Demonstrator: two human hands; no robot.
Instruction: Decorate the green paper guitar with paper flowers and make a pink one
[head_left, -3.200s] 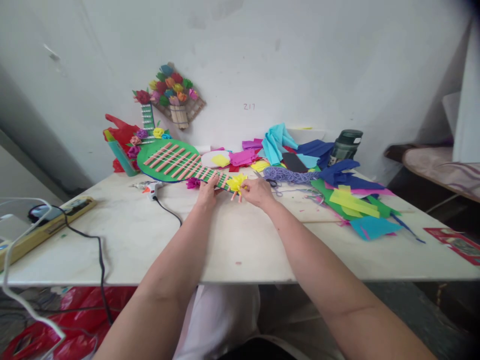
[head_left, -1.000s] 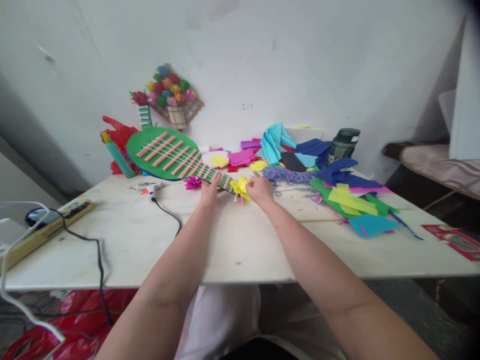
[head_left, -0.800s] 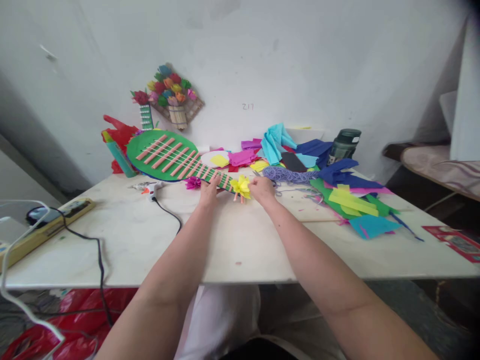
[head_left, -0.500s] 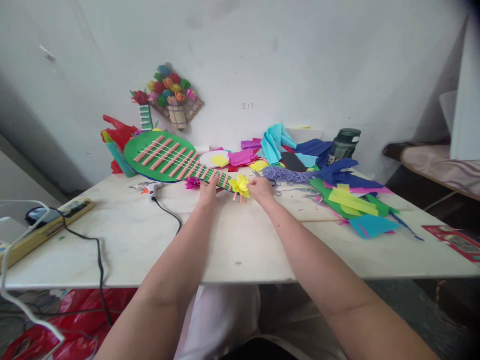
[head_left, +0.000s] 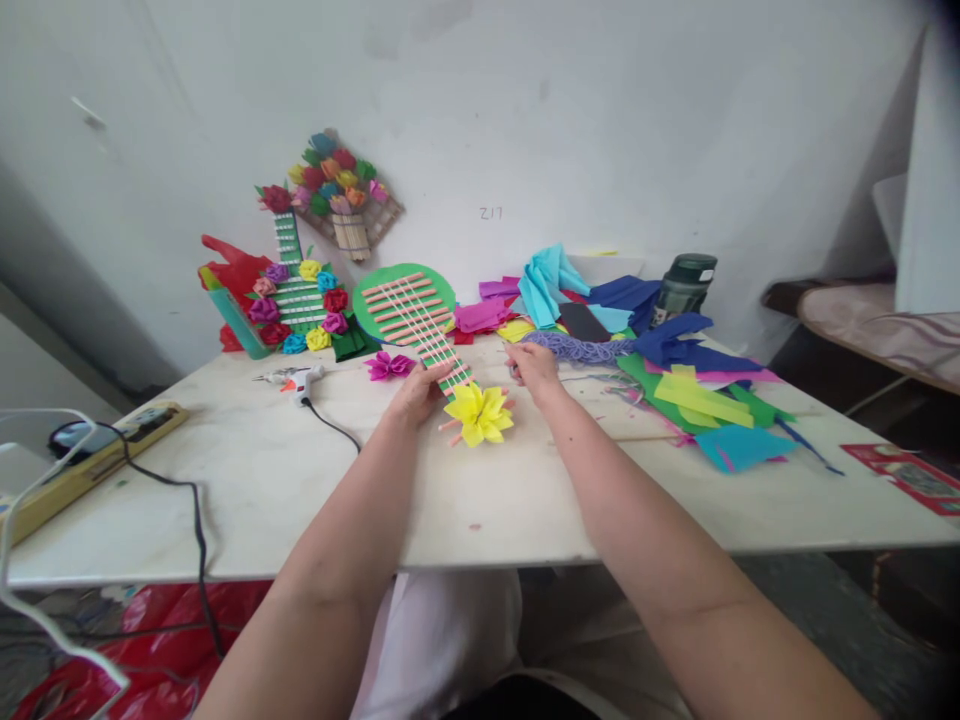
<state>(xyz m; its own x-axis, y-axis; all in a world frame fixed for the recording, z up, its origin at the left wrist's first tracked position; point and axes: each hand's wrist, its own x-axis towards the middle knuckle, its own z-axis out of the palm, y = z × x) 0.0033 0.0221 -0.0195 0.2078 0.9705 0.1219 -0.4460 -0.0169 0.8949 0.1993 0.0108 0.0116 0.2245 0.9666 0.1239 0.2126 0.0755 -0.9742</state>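
Observation:
My left hand (head_left: 421, 388) grips the neck of a green paper guitar (head_left: 409, 300) with pink sticks and white strings. The guitar now points away from me, its round body tilted up toward the wall. A yellow paper flower (head_left: 478, 414) sits on the near end of the neck, just right of my left fingers. My right hand (head_left: 531, 364) is a little beyond and right of the flower, not on it. Its fingers are curled, and I cannot make out whether they hold anything. A magenta paper flower (head_left: 388, 365) lies on the white table (head_left: 480, 490) to the left of the neck.
A glue gun (head_left: 298, 378) with a black cord lies at the left. Behind it stands another flower-covered guitar craft (head_left: 301, 300). Coloured paper scraps (head_left: 697, 400), purple yarn (head_left: 577, 349) and a dark green bottle (head_left: 687, 284) fill the right side. A power strip (head_left: 90, 456) sits on the left edge.
The green guitar has swung from lying leftward to pointing away from me, its flower end pulled nearer. My right hand has let go of the yellow flower and moved back right.

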